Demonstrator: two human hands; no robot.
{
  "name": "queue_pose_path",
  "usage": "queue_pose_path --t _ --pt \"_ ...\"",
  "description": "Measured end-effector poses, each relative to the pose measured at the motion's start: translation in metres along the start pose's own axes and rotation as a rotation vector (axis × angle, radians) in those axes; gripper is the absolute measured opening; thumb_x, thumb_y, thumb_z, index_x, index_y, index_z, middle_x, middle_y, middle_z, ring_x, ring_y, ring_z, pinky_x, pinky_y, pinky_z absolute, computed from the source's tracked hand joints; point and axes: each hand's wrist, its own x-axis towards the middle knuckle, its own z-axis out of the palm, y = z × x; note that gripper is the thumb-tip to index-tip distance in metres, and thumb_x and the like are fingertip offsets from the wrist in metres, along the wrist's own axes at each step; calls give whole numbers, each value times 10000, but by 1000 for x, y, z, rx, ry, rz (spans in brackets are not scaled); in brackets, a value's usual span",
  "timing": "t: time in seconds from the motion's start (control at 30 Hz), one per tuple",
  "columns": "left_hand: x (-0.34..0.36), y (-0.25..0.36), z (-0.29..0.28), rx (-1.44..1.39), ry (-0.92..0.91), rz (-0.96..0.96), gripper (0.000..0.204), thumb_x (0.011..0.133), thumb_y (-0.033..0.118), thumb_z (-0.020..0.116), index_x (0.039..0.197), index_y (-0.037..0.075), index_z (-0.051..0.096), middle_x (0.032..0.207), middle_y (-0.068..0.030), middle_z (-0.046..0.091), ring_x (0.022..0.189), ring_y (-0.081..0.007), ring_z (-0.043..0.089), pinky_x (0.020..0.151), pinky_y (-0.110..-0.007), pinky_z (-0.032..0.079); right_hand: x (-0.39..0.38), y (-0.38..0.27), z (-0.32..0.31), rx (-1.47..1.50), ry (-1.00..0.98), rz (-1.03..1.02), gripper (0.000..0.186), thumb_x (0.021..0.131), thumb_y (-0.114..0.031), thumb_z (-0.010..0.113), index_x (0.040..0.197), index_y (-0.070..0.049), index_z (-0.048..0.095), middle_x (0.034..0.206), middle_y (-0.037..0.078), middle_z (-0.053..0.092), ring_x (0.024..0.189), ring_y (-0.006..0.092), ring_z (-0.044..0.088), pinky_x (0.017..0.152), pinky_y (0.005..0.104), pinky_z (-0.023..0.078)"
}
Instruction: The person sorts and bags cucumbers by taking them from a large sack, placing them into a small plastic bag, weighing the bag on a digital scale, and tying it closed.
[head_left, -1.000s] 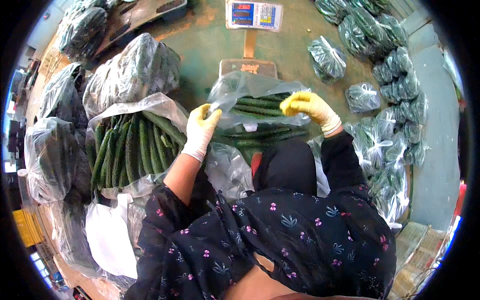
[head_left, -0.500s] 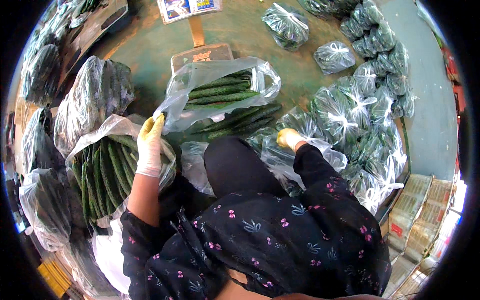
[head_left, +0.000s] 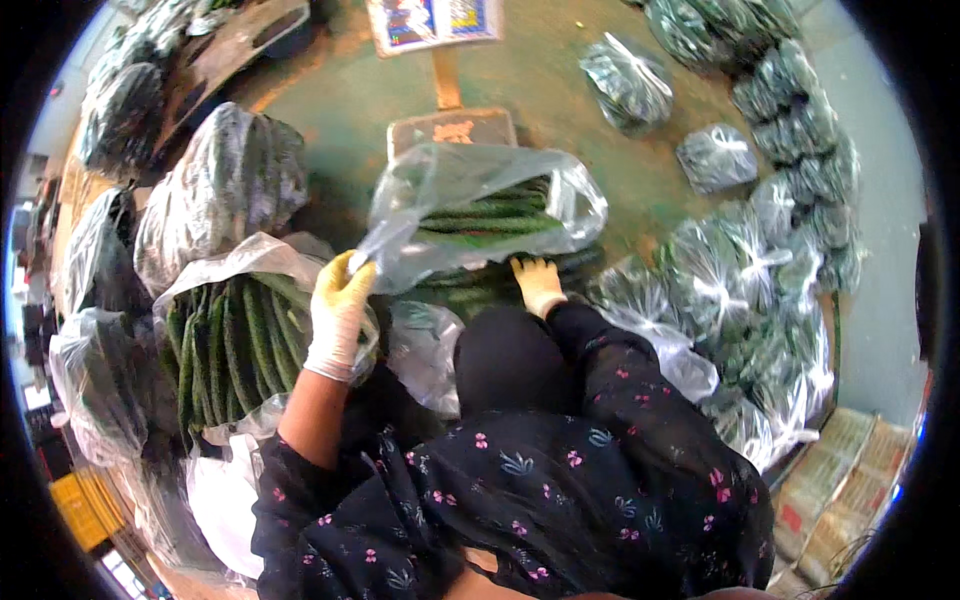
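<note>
My left hand [head_left: 343, 292], in a pale yellow glove, is closed on the near left edge of a clear plastic bag [head_left: 410, 240]. Inside the bag lie several long green cucumbers [head_left: 490, 222], side by side. More loose cucumbers [head_left: 455, 290] lie just in front of the bag. On their right end rests my gloved right hand [head_left: 538, 285], its fingers a little apart and reaching over them; the fingertips are partly lost against the dark green. A large opened bag of cucumbers [head_left: 235, 350] stands left of my left forearm.
Behind the bag is a scale plate [head_left: 400, 130], with a post [head_left: 447, 82] up to a display panel [head_left: 436, 22]. Knotted bags [head_left: 720, 270] are heaped at the right, two more [head_left: 625, 85] behind. Large full bags [head_left: 225, 185] stand at the left. An empty-looking clear bag [head_left: 425, 350] lies by my knee.
My right hand has moved from the clear plastic at the right onto the loose cucumbers, its fingers opening out. The left hand keeps hold of the bag edge. The whole view has shifted slightly.
</note>
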Motion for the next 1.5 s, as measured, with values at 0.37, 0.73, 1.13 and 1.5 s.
queue_pose_path --t 0.37,0.73,1.13,1.5 --pt "11 -20 -1 155 5 59 269 787 172 690 971 0 596 766 -2 589 648 -81 505 569 -242 416 -41 66 -121 298 -123 -56 236 675 -124 620 903 -73 647 963 126 611 975 287 577 841 395 464" --pt "19 30 24 -291 -212 -27 232 895 142 552 1081 4 571 914 -50 637 835 -128 585 790 -247 452 -128 62 -336 1523 450 -141 324 728 16 678 1037 -11 584 1064 77 601 992 161 556 881 296 437" --pt "37 84 29 -538 -478 41 442 903 116 472 1329 43 381 949 -78 581 841 -173 568 771 -292 447 84 6 -111 2706 202 146 256 857 -219 597 1055 -60 565 1089 134 558 1023 271 516 854 488 462" --pt "26 50 17 -388 -367 131 542 832 71 602 1338 48 408 1022 -19 568 840 -108 552 820 -250 434 41 31 -164 2047 -11 283 385 899 -238 549 1224 -43 483 1089 146 596 951 260 597 822 379 492"
